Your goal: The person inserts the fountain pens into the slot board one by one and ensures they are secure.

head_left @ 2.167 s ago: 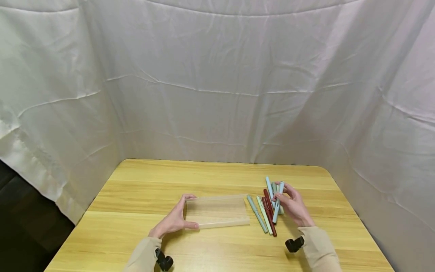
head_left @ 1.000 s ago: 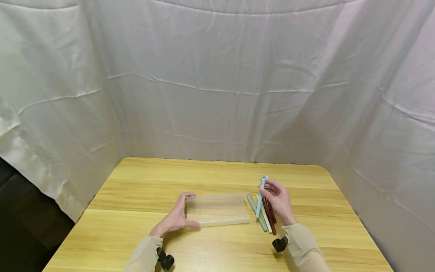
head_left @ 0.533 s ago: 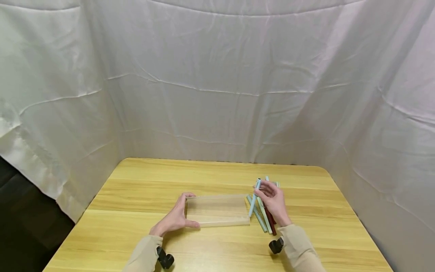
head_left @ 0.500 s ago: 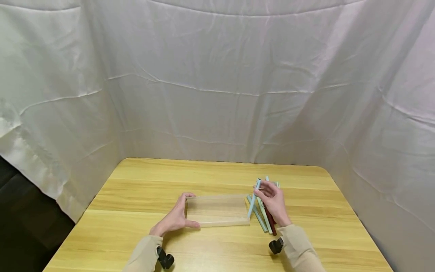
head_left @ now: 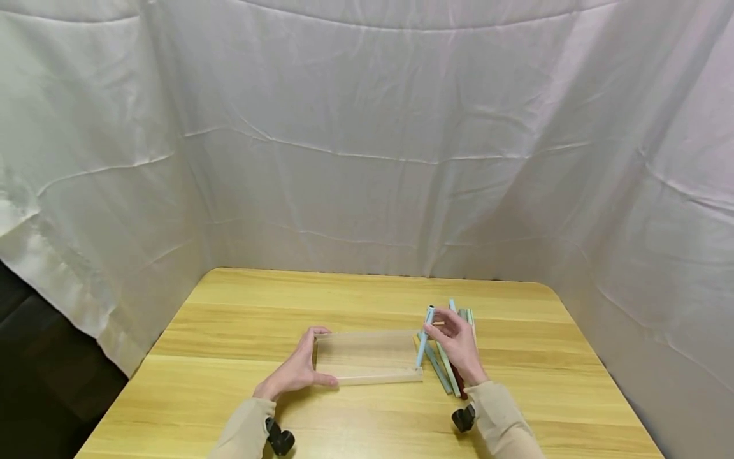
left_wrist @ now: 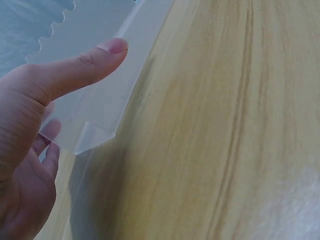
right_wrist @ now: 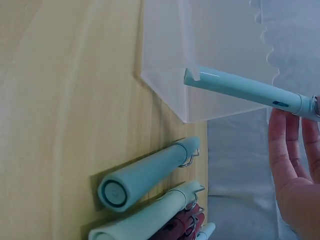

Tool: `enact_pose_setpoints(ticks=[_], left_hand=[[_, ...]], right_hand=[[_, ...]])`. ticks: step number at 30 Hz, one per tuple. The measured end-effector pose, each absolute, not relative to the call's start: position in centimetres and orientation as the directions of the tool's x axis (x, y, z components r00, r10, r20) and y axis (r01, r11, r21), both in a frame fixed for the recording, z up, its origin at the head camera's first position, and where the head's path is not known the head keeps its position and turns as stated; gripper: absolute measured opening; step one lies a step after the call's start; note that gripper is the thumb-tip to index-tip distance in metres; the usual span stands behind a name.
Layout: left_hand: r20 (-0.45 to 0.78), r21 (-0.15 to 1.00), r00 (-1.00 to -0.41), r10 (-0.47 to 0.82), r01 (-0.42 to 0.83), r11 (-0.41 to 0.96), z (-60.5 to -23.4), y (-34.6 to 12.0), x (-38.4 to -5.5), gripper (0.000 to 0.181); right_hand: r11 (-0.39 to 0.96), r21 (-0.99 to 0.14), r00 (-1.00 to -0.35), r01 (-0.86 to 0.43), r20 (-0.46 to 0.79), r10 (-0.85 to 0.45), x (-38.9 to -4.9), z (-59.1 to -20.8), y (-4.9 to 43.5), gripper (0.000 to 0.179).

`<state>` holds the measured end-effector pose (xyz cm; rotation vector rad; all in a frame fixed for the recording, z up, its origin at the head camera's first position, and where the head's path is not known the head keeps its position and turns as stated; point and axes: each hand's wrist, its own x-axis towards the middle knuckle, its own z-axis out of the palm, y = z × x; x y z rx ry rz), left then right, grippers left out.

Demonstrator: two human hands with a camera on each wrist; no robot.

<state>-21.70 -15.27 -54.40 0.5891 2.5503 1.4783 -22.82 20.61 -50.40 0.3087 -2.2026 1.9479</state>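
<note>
Head view: the light blue pen [head_left: 425, 339] is at the right end of the clear plastic rack [head_left: 378, 376], held in the right hand [head_left: 460, 347]. Grip: thumb and fingers together, pinching the pen near its upper end. Long axis tilted, running from the upper end, leaning away to the right, down to the lower end over the rack's near right corner. The left hand [head_left: 297, 370] clasps the rack's left end, thumb on the near edge, fingers at the far side; the rack's long axis runs left to right. Just right of it on the wood-grain table [head_left: 252, 312] lie a grey-teal pen [head_left: 438, 368], a pale green pen [head_left: 449, 373] and dark red pens [head_left: 461, 389], partly hidden by the hand. Wrinkled, satiny cloth [head_left: 367, 127] surrounds the table.

Left wrist view: thumb laid across the translucent sheet, fingertips seen behind it; far edge scalloped, near edge folded into a lip.

Right wrist view: smooth round barrel, small oval window, a seam near the fingers. The flat end points at the folded lip, partly behind its corner; contact cannot be told.
</note>
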Motion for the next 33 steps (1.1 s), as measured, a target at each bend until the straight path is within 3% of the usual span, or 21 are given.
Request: enact_pose_setpoints(ticks=[9, 18, 33], left_hand=[[0.073, 0.858, -0.918, 0.390, 0.257, 0.444, -54.4, -15.2, -21.7, 0.103], [0.073, 0.854, -0.918, 0.389, 0.259, 0.451, -54.5, -15.3, -21.6, 0.104], [0.078, 0.846, -0.919, 0.387, 0.267, 0.462, -54.5, -15.2, -21.6, 0.103]], right_hand=[[0.093, -0.961, -0.964, -0.260, 0.252, -0.088, -22.9, -50.5, 20.4, 0.043], [0.160, -0.957, -0.969, -0.242, 0.231, -0.082, -22.7, -50.8, 20.2, 0.039], [0.258, -0.933, -0.967, -0.252, 0.231, -0.110, -22.6, -51.5, 20.1, 0.049]])
